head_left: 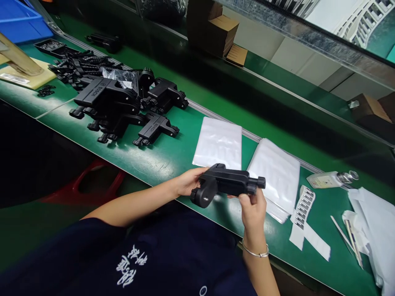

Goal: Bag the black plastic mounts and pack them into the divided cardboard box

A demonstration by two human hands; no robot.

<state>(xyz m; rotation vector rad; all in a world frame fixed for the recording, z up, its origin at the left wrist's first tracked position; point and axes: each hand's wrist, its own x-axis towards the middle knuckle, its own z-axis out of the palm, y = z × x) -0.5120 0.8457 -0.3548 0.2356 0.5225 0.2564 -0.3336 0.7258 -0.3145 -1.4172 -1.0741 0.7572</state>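
Between my two hands is a black plastic clamp-like bracket (230,181), held above the front of the green bench. My left hand (191,181) is closed round its left end, near a round pivot, with some fingers hidden behind it. At the other end, my right hand (253,204) grips it close to the ribbed knobs. Just behind the bracket lie a flat stack of clear plastic bags (219,139) and a thicker stack of bags (276,176). A heap of similar black brackets (106,102), some marked BOSCH, sits to the left.
Right of the bags are a strip of printed labels (304,207), a clear bottle (327,179), tweezers and a pen-like tool (353,242), and white sheeting (375,230). A blue bin (24,22) stands far left. A shelf edge (308,41) crosses above; a red stool (89,185) is below.
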